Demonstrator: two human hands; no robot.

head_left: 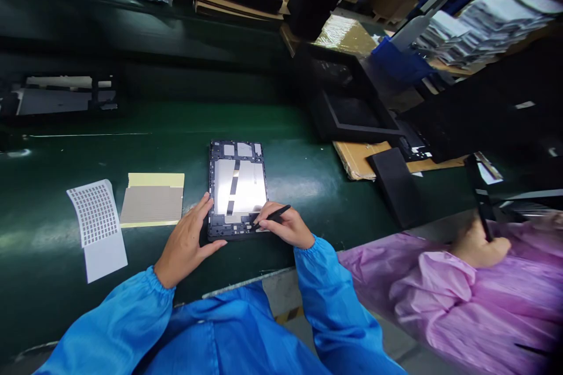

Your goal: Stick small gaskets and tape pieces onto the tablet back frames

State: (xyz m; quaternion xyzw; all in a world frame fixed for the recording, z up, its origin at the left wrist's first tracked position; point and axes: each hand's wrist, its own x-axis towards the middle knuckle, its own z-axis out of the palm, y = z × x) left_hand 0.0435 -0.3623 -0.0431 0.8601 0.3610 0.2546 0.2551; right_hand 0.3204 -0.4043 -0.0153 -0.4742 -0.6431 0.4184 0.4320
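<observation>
A worker in blue sleeves bends to fine work at a green bench point(290, 123), where a tablet point(246, 181) lies with its inside exposed, directly in front of the body. The right hand point(285, 225) is closed in a writing grip on a black pen-like tool point(279, 212), its tip down at the tablet's dark lower strip. The left hand point(187, 240) is open and grips nothing — its fingers rest along the tablet's left edge, the thumb reaching toward the near edge.

The job appears to be midway: the silver panel sits in its frame with a dark strip across it, while no cover is on. The lower strip seems to be the part in hand; whether anything there is finished is too small to tell. To the left lie a grey-and-yellow pad point(152, 205) and a sheet of small stickers point(94, 217), its lower part blank — perhaps partly used.
</observation>
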